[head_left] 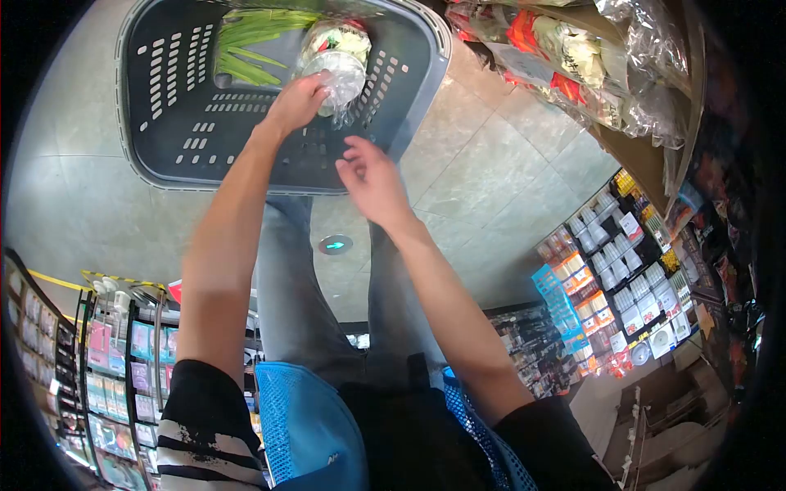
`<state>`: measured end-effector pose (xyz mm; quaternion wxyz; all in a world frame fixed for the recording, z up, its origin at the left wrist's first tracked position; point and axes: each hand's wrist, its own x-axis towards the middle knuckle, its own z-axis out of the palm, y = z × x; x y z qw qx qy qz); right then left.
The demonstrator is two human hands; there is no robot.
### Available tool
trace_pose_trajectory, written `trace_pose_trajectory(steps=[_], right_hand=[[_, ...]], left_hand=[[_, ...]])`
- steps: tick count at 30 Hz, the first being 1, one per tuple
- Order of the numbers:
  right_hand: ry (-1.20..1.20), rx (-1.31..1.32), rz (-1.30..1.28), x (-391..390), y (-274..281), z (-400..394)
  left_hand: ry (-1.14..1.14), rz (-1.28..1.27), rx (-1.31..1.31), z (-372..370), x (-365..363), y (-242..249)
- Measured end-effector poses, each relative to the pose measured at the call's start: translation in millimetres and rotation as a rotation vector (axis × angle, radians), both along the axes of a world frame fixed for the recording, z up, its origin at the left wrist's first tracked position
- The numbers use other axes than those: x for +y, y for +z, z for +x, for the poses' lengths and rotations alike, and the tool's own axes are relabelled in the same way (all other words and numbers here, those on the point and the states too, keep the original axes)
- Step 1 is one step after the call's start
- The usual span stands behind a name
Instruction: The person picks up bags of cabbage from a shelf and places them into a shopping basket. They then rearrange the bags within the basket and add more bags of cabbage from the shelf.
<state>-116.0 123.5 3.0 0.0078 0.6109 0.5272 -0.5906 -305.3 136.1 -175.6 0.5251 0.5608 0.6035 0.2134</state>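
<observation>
Inside the grey shopping basket (393,151), a plastic-wrapped vegetable (342,39), pale and leafy, lies at the far right. My left hand (296,105) is closed on the gathered clear end of its plastic bag (348,82). Long green stalks (262,29), like spring onions, lie to the left of it in the basket. Over the near right part of the basket hovers my right hand (368,176), holding nothing, its fingers apart and slightly bent. The fingertips of my left hand are partly lost against the shiny plastic.
At the upper right, a shelf (696,90) holds several bagged vegetables (573,53). Racks of packaged goods (115,368) stand behind me on the left, with more hanging packages (622,254) on the right. A round floor marker (335,245) with an arrow lies on the tiles between my legs.
</observation>
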Motion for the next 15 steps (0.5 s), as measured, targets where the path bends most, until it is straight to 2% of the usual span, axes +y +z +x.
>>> trace_pose_trajectory(steps=[4,7,9,11,12,15], right_hand=[[-0.009,-0.050,0.106,-2.8,7.1,-3.3],[0.033,-0.038,0.298,-7.5,16.5,0.9],[0.098,-0.044,0.443,-6.2,24.1,3.2],[0.169,-0.066,0.561,-7.1,33.9,10.2],[0.205,-0.083,0.609,-8.8,39.3,15.3],[-0.330,0.207,0.365,-16.5,84.4,8.9]], left_hand=[[0.135,0.020,0.048,0.6,-7.4,70.4],[0.147,0.125,0.025,10.2,-1.6,151.9],[0.094,0.083,0.036,18.7,1.6,206.6],[0.151,0.051,-0.017,30.7,-3.4,249.2],[0.145,0.122,-0.021,36.6,-3.7,268.5],[0.077,0.320,-0.029,53.1,4.7,319.8]])
